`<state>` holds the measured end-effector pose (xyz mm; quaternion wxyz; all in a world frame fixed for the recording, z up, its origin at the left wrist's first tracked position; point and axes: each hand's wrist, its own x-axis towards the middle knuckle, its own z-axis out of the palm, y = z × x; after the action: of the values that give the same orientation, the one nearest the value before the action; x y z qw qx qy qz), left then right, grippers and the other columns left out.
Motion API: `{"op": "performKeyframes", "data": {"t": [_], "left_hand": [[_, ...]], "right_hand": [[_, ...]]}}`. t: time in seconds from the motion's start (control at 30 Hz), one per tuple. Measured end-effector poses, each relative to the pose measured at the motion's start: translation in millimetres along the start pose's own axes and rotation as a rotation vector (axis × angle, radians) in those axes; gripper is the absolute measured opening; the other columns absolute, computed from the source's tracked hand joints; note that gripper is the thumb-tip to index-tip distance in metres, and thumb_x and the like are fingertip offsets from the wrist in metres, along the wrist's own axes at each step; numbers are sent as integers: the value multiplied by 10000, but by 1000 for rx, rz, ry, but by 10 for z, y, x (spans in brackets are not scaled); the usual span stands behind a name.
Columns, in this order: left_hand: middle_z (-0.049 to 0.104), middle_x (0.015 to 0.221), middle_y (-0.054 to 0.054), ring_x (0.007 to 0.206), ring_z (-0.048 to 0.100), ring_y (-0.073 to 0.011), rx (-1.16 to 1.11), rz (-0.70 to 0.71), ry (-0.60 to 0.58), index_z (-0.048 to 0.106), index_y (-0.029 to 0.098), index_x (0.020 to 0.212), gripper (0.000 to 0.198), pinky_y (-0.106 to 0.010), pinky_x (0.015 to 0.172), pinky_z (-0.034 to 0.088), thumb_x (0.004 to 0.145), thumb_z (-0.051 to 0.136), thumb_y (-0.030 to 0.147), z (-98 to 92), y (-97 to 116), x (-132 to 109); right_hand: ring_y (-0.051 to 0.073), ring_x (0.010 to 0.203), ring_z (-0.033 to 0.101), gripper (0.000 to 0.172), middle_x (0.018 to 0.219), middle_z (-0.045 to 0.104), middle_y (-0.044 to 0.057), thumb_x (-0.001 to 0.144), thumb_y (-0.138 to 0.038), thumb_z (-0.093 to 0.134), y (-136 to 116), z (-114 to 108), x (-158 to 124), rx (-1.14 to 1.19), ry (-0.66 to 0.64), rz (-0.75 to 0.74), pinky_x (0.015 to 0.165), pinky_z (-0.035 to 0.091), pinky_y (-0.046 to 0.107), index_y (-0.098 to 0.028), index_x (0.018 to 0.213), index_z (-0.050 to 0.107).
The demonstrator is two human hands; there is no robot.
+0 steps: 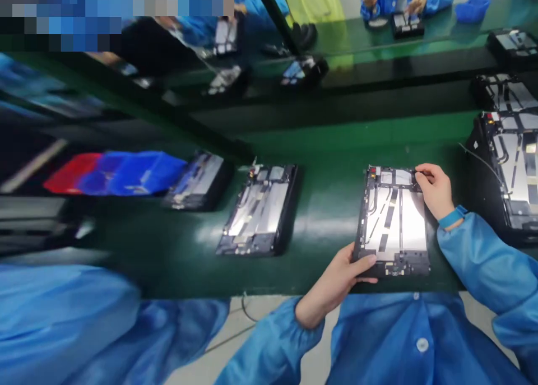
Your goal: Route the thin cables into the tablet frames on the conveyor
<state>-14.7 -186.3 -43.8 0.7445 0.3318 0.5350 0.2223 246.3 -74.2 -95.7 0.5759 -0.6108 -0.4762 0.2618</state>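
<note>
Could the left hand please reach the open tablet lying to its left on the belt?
Probably yes: only bare belt lies between the left hand and the left tablet, though it grips the front tablet.

Lighting: bright, from overhead; white glare on the green belt (319,222) and across the open tablet (393,222). Left half motion-blurred, edges stretched. A pixelated block (117,9) sits top left.
</note>
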Motion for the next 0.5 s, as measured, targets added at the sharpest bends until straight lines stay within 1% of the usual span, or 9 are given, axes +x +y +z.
{"op": "performKeyframes", "data": {"t": [0.07,0.1,0.13,0.2,0.27,0.3,0.37,0.43,0.5], "left_hand": [[761,992,-67,794,726,-200,173,-9,-52,679,167,1072,535,-311,683,605,723,844,538,16,-84,-123],[758,944,-59,763,717,-200,322,14,-58,687,169,1027,478,-313,674,586,756,807,544,6,-79,-161],[749,884,-49,728,703,-199,499,53,-40,694,171,983,429,-311,659,561,789,771,546,-12,-49,-187],[728,802,-36,701,685,-206,855,158,76,712,176,975,369,-316,655,518,857,703,526,-39,70,-200],[740,840,-43,762,703,-228,1118,268,212,721,185,1080,336,-331,699,512,924,637,471,-15,242,-155],[750,890,-54,807,718,-242,1209,317,261,715,187,1131,327,-340,723,518,955,597,436,27,337,-109],[759,998,-93,908,741,-273,1368,392,306,711,173,1156,314,-356,762,536,999,523,371,161,520,17],[749,1080,-150,978,753,-308,1502,421,336,706,133,1151,313,-371,777,556,1009,482,299,332,669,161],[738,1097,-203,1016,760,-323,1582,422,363,693,78,1171,330,-372,782,569,1005,431,191,493,776,281]], "right_hand": [[261,1035,687,191,1074,742,110,841,-329,596,-64,-80,7,-156,-112,-98,963,546,453,-211,943,706],[268,1071,683,185,1096,743,113,848,-313,591,-102,-110,14,-232,-156,-148,990,534,458,-212,945,711],[274,1098,678,187,1115,742,116,858,-304,585,-143,-132,24,-303,-196,-191,1009,523,460,-210,955,714],[290,1118,664,206,1142,737,129,884,-308,583,-229,-143,51,-442,-263,-255,1024,507,462,-196,987,722],[307,1116,648,241,1169,730,141,915,-323,575,-315,-107,77,-586,-315,-290,1016,496,460,-180,1035,728],[314,1118,640,258,1188,728,142,930,-326,568,-359,-75,88,-656,-347,-300,1010,490,457,-176,1062,730],[321,1114,630,287,1213,727,141,956,-327,549,-449,-1,99,-783,-421,-307,985,480,443,-173,1117,731],[322,1079,632,311,1193,733,143,972,-343,540,-537,60,98,-903,-472,-306,937,471,427,-175,1151,730],[317,1026,640,320,1131,742,146,976,-376,542,-618,81,87,-1019,-479,-314,900,452,416,-177,1136,735]]}}
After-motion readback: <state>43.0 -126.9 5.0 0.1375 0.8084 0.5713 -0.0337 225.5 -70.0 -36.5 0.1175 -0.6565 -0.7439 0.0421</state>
